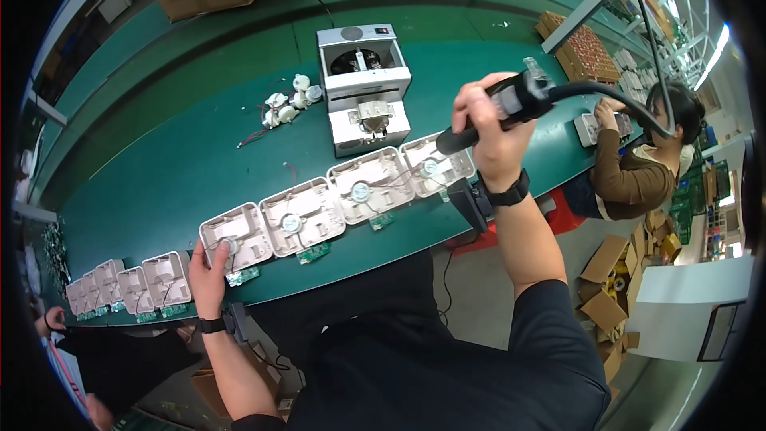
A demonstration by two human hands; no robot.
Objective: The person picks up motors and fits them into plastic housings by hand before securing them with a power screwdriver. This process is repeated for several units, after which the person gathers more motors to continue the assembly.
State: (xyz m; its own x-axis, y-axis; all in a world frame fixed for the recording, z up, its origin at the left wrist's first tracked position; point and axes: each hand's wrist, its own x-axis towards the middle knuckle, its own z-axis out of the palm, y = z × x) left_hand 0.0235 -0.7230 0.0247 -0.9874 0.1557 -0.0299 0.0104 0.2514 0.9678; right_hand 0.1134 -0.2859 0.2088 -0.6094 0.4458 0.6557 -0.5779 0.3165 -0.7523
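Right hand (496, 129) wrapped round a black cylindrical corded power tool (519, 102), right of the white-and-grey boxy metal machine (367, 84); left hand (209, 279) grips an open off-white rectangular plastic housing (253, 241), front-left of the machine, thumb at the pale round disc (233, 245) inside. Risk: green rectangular circuit board (242, 277) sits outside the housing at the green flat bench (159, 160)'s near edge, so a tug could drop it; low swing of the tool could knock nearby housings. Tight directly before the machine, wider bench top to its left, past wired white round parts (279, 109)
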